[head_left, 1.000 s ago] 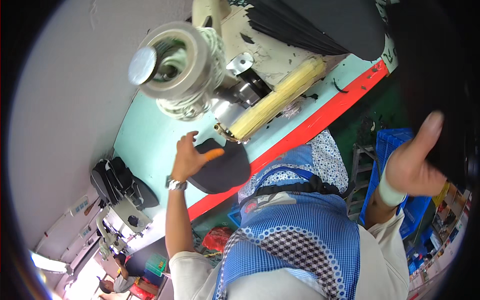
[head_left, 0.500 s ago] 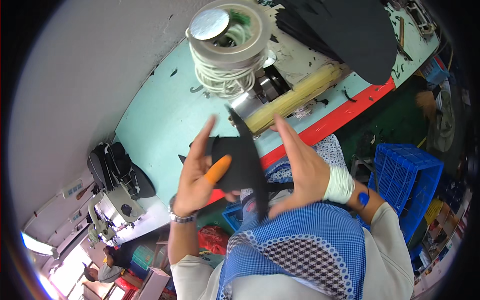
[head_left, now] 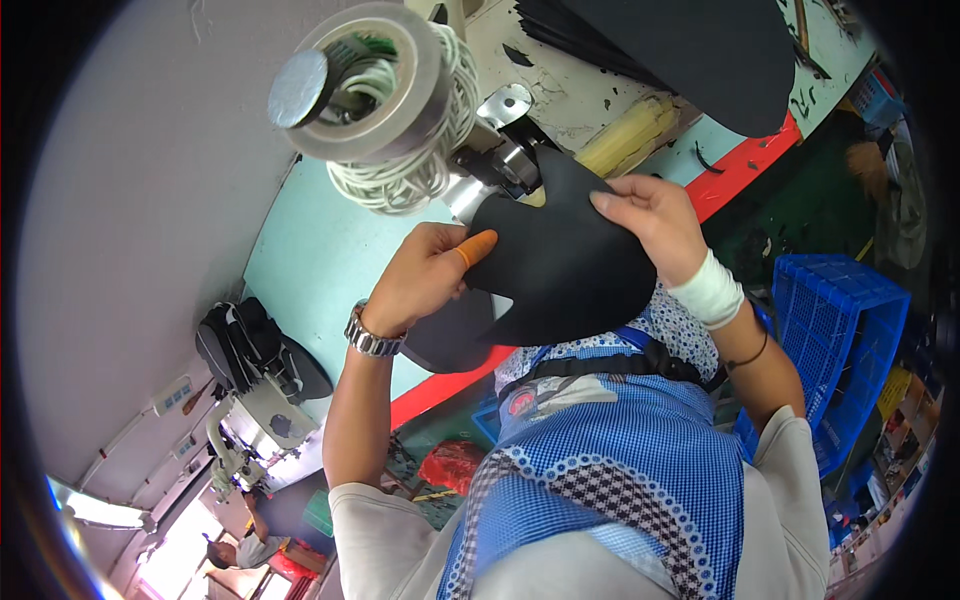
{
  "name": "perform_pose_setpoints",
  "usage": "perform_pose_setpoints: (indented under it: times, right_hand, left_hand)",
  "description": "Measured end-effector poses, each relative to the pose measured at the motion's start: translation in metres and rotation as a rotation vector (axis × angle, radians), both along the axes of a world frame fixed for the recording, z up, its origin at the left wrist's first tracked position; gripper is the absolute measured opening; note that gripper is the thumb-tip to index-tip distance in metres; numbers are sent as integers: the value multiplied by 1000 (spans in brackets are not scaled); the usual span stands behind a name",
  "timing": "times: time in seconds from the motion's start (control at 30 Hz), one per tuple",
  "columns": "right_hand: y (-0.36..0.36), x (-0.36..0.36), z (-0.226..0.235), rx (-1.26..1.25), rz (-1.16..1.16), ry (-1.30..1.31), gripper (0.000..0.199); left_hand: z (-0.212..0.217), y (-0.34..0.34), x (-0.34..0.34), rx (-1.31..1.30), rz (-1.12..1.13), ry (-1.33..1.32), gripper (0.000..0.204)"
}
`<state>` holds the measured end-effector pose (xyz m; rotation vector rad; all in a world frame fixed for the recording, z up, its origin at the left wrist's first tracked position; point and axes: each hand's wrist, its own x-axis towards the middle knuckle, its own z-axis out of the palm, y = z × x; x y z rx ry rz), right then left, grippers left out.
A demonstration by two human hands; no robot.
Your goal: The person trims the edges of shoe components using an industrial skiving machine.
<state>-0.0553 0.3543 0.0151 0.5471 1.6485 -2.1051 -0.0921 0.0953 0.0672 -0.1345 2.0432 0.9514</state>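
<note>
A flat black cut piece of soft material (head_left: 565, 255) is held up in front of my chest by both hands. My left hand (head_left: 420, 280), with an orange finger cot on one finger and a metal watch at the wrist, pinches its left edge. My right hand (head_left: 650, 220), with a white band at the wrist, grips its upper right edge. A second black piece (head_left: 450, 340) shows just below my left hand. The piece's top tip is near the metal head of a machine (head_left: 495, 160) on the pale green table (head_left: 310, 260).
A large metal spool wound with white cord (head_left: 385, 100) stands over the machine. A stack of black sheets (head_left: 690, 45) lies at the table's far side. A blue plastic crate (head_left: 845, 330) stands to my right. A sewing machine (head_left: 245, 390) is at the left.
A second ago only my left hand held a black piece and my right arm was out to the side. Now both hands hold it, raised closer to the machine.
</note>
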Motion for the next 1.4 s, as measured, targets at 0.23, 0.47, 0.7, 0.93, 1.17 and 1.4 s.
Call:
perform_pose_setpoints:
  times: [0.23,0.47,0.7,0.93,1.17,1.4]
  right_hand:
    - [9,8,18,72,109,3,27]
    - [13,36,120,834,-371,487,18]
    - [31,-48,76,1542,-50,1136,48]
    - [64,-86,52,1376,17,1224,30]
    - [22,-46,54,969,279,1320,58]
    - [-28,62,54,-84,558,246,56]
  left_hand:
    - [-10,21,-11,41,3,119,40]
    - [-25,-38,16,199,264,5,31]
    - [-124,-88,97,-701,-198,373,98]
    - [-139,-138,134,-487,-6,559,42]
    - [-31,-93,103,2,70,292,40]
    - [34,6,64,993,661,-82,46]
